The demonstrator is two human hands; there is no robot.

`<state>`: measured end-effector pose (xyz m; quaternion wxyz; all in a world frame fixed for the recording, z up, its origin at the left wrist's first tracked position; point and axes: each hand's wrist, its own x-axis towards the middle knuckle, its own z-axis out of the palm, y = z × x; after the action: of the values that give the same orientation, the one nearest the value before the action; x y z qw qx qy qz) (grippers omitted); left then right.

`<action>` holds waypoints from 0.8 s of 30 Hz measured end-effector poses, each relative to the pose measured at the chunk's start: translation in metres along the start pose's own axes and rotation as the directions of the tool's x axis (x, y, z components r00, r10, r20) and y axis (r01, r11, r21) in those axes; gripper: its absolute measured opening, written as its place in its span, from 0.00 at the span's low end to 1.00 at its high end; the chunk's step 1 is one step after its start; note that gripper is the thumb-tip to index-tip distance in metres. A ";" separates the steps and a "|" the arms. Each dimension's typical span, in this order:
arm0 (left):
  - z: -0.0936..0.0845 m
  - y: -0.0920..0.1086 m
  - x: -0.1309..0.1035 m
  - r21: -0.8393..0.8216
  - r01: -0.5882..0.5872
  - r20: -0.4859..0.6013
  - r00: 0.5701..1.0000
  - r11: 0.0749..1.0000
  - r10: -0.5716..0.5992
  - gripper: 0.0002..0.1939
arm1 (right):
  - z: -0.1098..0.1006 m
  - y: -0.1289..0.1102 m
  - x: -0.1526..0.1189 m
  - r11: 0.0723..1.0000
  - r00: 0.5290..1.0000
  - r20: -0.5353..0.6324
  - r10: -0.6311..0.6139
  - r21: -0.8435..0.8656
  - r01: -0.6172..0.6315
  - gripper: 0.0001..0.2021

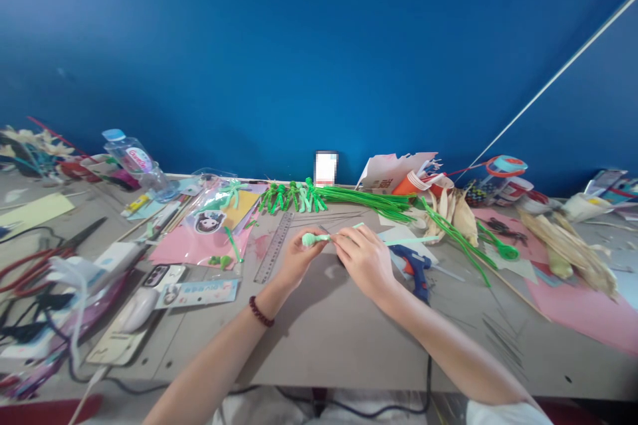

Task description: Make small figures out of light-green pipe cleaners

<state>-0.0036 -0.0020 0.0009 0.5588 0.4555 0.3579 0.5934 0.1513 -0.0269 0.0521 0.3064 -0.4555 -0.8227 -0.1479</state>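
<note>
Over the middle of the table, my left hand [295,260] is closed on a pale green pipe cleaner [308,239], whose wound, bulb-like end shows above the thumb. My right hand [366,260] pinches the same piece's thin end, its fingertips almost touching those of the left. A straight pale green length [416,241] sticks out to the right behind the right hand; whether it joins the wound piece is hidden. Small green pipe cleaner figures [289,196] lie in a row beyond the hands, beside a bundle of long green pipe cleaners [371,198].
A blue glue gun [419,269] lies right of my right hand, its cord running off the front edge. To the left are a clear ruler [274,249], a phone [122,329], scissors [50,262] and a water bottle [137,159]. Dried husks [573,252] lie at right.
</note>
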 end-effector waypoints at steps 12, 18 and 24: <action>0.003 -0.001 -0.001 -0.055 0.067 -0.032 0.997 0.996 -0.069 0.10 | 0.002 0.001 -0.001 0.995 0.999 0.017 0.040 0.086 -0.041 0.13; 0.004 -0.004 -0.002 -0.078 0.097 0.000 0.995 0.992 -0.098 0.07 | 0.002 0.000 -0.002 0.995 0.999 0.030 0.037 0.088 -0.040 0.13; 0.004 -0.008 -0.001 -0.121 0.136 0.023 0.991 0.983 -0.135 0.07 | 0.005 0.003 -0.001 0.998 0.999 0.035 0.004 0.067 -0.006 0.12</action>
<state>0.0027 -0.0022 -0.0057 0.6274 0.3993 0.3468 0.5715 0.1522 -0.0229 0.0474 0.3073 -0.4494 -0.8314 -0.1115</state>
